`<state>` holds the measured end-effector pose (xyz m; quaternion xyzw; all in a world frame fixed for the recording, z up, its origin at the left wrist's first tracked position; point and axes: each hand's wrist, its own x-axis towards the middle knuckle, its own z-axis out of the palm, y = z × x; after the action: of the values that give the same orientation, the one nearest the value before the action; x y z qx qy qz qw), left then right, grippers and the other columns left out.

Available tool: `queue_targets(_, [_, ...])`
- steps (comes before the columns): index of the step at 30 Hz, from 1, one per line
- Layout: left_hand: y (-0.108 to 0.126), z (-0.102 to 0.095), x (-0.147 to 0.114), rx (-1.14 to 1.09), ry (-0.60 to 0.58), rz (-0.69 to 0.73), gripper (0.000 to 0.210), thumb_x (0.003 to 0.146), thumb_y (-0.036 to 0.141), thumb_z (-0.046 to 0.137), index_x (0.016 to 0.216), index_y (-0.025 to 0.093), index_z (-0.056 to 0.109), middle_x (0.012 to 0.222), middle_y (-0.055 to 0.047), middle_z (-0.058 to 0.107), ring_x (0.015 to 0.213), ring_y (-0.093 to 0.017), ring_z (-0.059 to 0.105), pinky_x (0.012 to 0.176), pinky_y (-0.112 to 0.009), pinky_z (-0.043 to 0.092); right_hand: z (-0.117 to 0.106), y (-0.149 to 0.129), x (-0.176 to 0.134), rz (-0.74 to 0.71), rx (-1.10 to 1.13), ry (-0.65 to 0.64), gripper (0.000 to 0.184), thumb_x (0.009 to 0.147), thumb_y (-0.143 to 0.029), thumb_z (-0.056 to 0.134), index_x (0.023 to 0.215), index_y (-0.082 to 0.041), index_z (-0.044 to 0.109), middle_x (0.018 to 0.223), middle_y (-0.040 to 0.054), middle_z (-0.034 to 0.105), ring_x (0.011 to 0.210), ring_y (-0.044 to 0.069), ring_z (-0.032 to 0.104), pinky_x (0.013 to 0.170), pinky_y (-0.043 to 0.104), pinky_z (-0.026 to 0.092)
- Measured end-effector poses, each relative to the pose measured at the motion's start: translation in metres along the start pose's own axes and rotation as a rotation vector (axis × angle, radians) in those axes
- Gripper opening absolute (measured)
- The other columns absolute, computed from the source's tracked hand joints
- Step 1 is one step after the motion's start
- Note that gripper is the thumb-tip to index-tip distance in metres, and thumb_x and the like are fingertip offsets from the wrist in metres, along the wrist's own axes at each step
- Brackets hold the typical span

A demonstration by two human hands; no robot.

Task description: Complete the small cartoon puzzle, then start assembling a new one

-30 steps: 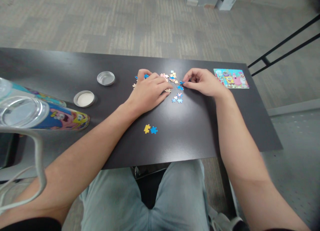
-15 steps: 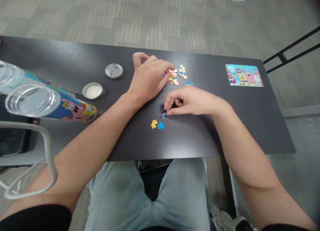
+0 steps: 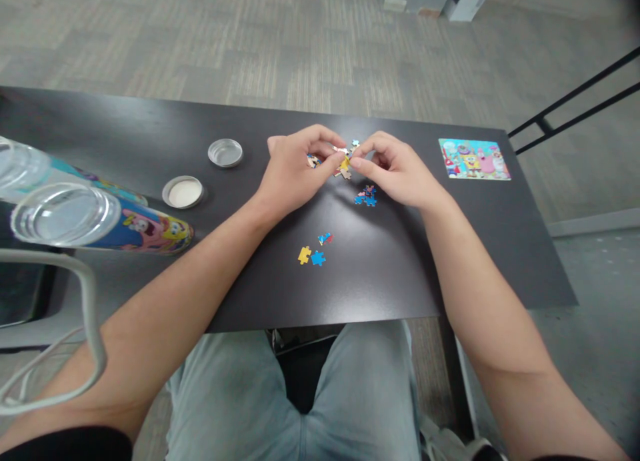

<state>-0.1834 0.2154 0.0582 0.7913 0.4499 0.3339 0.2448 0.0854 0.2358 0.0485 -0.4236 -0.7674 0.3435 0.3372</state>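
Note:
Over the pile of jigsaw puzzle pieces [image 3: 343, 173] my left hand [image 3: 296, 164] is curled, thumb and forefinger closing on a pale-backed piece. Facing it, my right hand [image 3: 395, 166] pinches at a yellow puzzle piece [image 3: 346, 162]; the fingers partly hide it. Below the right hand lie blue and pink pieces [image 3: 366, 196]. Closer to me on the table are a yellow piece [image 3: 305, 255], a blue piece [image 3: 318, 258] and a blue, red and yellow piece [image 3: 325, 238], near one another but apart from the pile.
A cartoon picture card [image 3: 475, 159] lies at the right of the dark table [image 3: 270, 294]. On the left are two clear cartoon-printed canisters [image 3: 155, 224], a clear lid [image 3: 225, 153] and a white-lined lid [image 3: 183, 192]. A pale cable [image 3: 93, 314] loops at the lower left.
My right hand has left the multicoloured piece beside the yellow and blue ones and moved up to the pile. My left hand's fingers have drawn together there. The view has shifted slightly.

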Motion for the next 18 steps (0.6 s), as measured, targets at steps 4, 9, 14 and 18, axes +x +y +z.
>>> queue_targets(4, [0.006,0.004,0.0,-0.071,0.107,-0.101,0.022,0.117,0.051,0.088,0.124,0.03,0.091,0.11,-0.003,0.097,0.114,-0.032,0.09,0.121,-0.055,0.056,-0.002,0.012,0.003,-0.031,0.02,0.028,0.071,0.1,-0.098,0.098,0.103,-0.03,0.082,0.113,0.0055,0.071,0.083,0.021,0.054,0.079,0.043,0.056])
queue_targets(9, [0.004,0.006,-0.007,0.196,0.062,0.038,0.02,0.121,0.036,0.079,0.13,0.033,0.097,0.137,-0.009,0.094,0.134,-0.037,0.08,0.133,-0.069,0.044,-0.028,0.033,0.006,0.033,-0.135,0.082,0.049,0.101,-0.075,0.107,0.102,-0.03,0.087,0.118,0.0079,0.073,0.087,0.024,0.059,0.087,0.048,0.062])
queue_targets(14, [-0.004,0.01,-0.012,0.324,-0.017,0.141,0.029,0.12,0.031,0.081,0.141,0.035,0.1,0.154,-0.014,0.087,0.148,-0.045,0.07,0.135,-0.078,0.039,-0.05,0.051,0.003,0.13,-0.315,0.166,0.016,0.103,-0.037,0.097,0.097,-0.027,0.086,0.11,0.0089,0.073,0.097,0.03,0.068,0.103,0.056,0.065])
queue_targets(18, [-0.005,0.012,-0.011,0.316,-0.032,0.16,0.023,0.12,0.034,0.083,0.131,0.035,0.104,0.153,-0.014,0.088,0.148,-0.045,0.069,0.136,-0.082,0.038,-0.054,0.054,0.0,0.173,-0.355,0.154,0.011,0.097,-0.024,0.094,0.09,-0.026,0.086,0.101,0.0074,0.07,0.1,0.032,0.07,0.106,0.057,0.064])
